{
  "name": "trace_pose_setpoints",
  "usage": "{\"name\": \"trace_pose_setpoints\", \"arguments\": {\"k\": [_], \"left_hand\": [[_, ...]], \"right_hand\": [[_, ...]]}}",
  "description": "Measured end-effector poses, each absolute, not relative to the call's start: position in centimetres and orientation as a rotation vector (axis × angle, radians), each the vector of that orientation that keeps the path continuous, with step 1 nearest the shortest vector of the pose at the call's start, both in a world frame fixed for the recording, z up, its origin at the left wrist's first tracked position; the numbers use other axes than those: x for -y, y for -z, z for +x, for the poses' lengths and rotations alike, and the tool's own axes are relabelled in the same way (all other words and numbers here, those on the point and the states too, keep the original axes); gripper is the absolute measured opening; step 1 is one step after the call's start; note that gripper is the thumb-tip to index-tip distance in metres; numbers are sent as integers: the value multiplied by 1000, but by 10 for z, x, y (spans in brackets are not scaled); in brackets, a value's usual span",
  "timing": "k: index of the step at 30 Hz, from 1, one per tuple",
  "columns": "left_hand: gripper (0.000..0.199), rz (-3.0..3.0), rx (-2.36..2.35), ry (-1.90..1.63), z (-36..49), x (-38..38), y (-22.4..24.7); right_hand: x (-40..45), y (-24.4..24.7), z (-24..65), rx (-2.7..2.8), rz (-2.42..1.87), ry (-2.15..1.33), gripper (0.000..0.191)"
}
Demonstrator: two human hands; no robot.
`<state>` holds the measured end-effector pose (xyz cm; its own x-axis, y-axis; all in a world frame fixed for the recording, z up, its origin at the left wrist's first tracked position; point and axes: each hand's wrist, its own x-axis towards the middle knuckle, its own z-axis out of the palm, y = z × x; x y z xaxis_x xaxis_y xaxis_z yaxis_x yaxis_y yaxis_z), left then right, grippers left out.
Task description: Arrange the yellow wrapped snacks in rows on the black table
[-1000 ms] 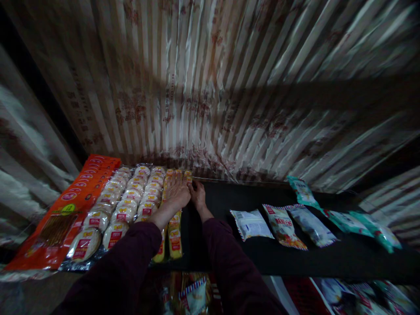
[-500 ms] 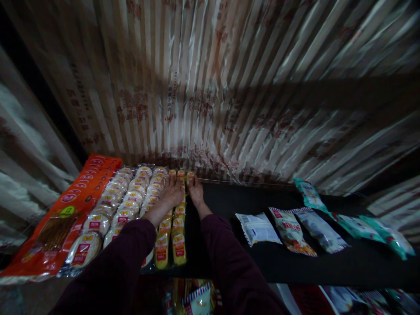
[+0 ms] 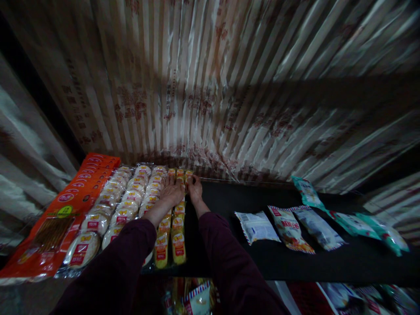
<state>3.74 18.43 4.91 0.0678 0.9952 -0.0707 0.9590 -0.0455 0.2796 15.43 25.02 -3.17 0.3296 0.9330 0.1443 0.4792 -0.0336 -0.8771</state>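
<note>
My left hand (image 3: 172,193) lies with fingers stretched over the far part of the yellow snack packets (image 3: 178,238), which are set in narrow overlapping rows. At the far right end of these rows, my right hand (image 3: 194,190) has its fingers closed on one small yellow snack packet (image 3: 188,175). Its grip is partly hidden by the hand. Left of my hands are rows of round white wrapped crackers (image 3: 126,205) with red and yellow labels. Beyond them lie overlapping orange bags (image 3: 75,188), the front one showing brown sticks through a window.
On the black shelf (image 3: 226,258) to the right lie a white bag (image 3: 257,226), a red-and-white bag (image 3: 290,229), a bluish bag (image 3: 318,228) and several teal bags (image 3: 308,192). Striped plastic sheeting (image 3: 203,87) hangs behind. More packets (image 3: 198,299) sit below the front edge.
My right hand has barely shifted at the far end of the yellow row, where the packet has moved slightly left. My left hand stays over the rows. The view has moved slightly.
</note>
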Motion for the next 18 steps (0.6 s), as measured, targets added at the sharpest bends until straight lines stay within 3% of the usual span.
{"name": "trace_pose_setpoints", "arguments": {"k": [7, 18], "left_hand": [[51, 2106, -1982, -208, 37, -185, -48], [52, 2108, -1992, -200, 38, -183, -53]], "right_hand": [[-256, 39, 157, 1113, -1629, -615, 36], [-250, 27, 150, 1325, -1705, -595, 41]]}}
